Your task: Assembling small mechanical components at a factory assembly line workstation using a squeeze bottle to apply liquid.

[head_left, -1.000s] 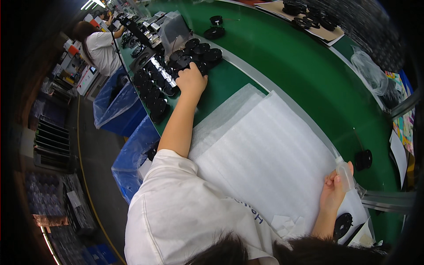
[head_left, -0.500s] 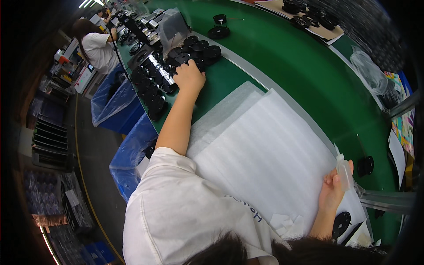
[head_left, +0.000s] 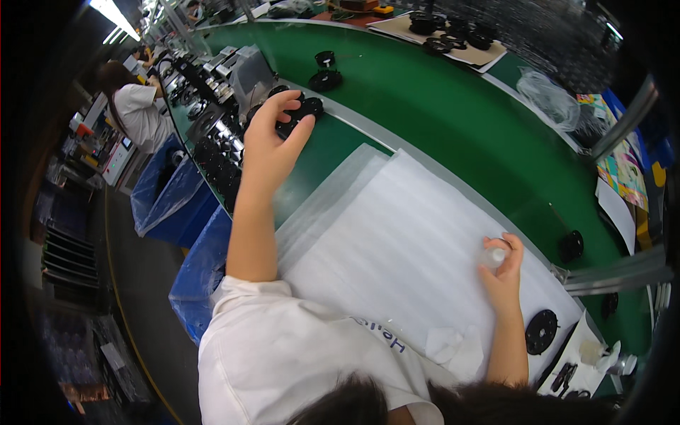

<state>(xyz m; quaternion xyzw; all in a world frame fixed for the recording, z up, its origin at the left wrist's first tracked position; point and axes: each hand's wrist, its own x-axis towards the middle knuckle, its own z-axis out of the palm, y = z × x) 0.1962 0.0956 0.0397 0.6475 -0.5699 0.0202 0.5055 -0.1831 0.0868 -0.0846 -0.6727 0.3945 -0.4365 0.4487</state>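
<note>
My left hand [head_left: 273, 145] is raised in front of a pile of black round parts [head_left: 310, 108] at the far left of the bench. Its thumb stands apart from the curved fingers, and I see nothing held in it. In my right hand [head_left: 504, 273] is a small translucent bottle [head_left: 494, 256], gripped between thumb and fingers with its end toward me. That hand is over the white foam sheet [head_left: 397, 234] spread on the green bench. A black disc with holes [head_left: 542, 331] lies on the sheet's right part, near my right forearm.
Blue lined bins [head_left: 202, 273] stand left of the bench. A metal rail [head_left: 623, 273] crosses at the right. Black parts lie on cardboard [head_left: 453, 39] at the back, near a clear plastic bag [head_left: 549, 99]. A person in white [head_left: 138, 113] sits further left.
My left hand has lifted off the black parts and its fingers have spread. The right hand has moved inward over the sheet, tilting the bottle. The view has shifted slightly.
</note>
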